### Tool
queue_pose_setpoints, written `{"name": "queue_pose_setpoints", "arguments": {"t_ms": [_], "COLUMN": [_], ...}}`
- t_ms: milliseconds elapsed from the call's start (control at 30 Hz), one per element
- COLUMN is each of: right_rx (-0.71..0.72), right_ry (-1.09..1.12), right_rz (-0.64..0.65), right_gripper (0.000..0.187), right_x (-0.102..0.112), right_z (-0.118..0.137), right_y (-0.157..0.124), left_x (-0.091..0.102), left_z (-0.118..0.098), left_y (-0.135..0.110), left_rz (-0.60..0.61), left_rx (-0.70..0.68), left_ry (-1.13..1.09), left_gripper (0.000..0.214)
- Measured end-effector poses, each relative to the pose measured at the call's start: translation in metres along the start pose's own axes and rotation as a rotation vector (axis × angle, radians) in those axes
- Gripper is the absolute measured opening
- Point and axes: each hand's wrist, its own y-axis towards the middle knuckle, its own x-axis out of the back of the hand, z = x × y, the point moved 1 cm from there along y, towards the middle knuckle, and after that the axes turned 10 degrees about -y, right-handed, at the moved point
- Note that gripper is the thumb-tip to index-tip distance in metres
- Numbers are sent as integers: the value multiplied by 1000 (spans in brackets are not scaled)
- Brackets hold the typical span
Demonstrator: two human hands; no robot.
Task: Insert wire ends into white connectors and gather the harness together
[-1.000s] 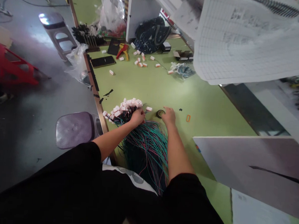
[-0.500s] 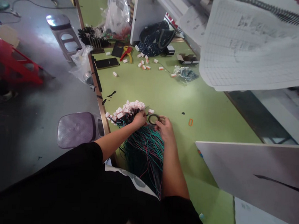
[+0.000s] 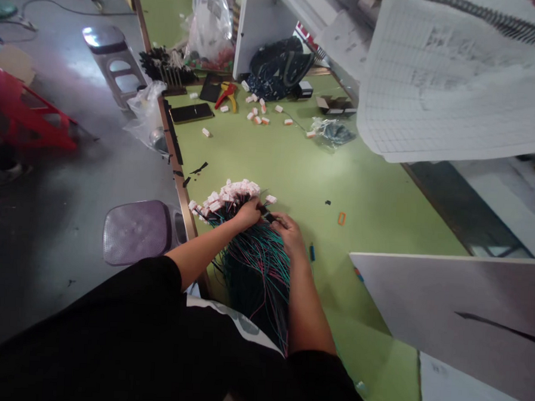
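Note:
A bundle of thin green, red and black wires (image 3: 264, 260) lies in front of me, with several white connectors (image 3: 232, 191) clustered at its far end. My left hand (image 3: 249, 213) is closed in a pinch on wires just behind the connectors. My right hand (image 3: 289, 233) grips a roll of black tape (image 3: 268, 214), turned nearly edge-on and close to the left fingers. One white connector (image 3: 271, 199) sticks out just past the tape roll.
Red-and-yellow pliers (image 3: 227, 95), a phone (image 3: 191, 113) and loose connectors (image 3: 258, 120) lie farther back on the green table (image 3: 383, 212). A small blue-and-black piece (image 3: 312, 251) lies right of my forearm. A white panel (image 3: 445, 305) stands at right; a stool (image 3: 135, 232) is at left.
The tape roll has turned from showing its ring to nearly edge-on, and my right hand has shifted slightly left and down. A blue-and-black piece now shows beside the right forearm.

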Motion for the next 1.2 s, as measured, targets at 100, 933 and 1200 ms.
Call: {"name": "queue_pose_setpoints", "arguments": {"t_ms": [100,933,1200], "right_rx": [-17,151,168], "right_ry": [6,-399,-715], "right_rz": [-4,-30,-72], "right_gripper": [24,13,19], "right_x": [1,5,6], "right_z": [-6,-15,-8], "right_y": [2,8,2], "left_x": [1,3,-5], "left_z": [0,-5,5], "left_y": [-1,-8,4], "left_rz": [10,86,-7], "left_rx": [2,-53,-109], "left_ry": [-8,-8,116], "left_gripper": [25,7,11]}}
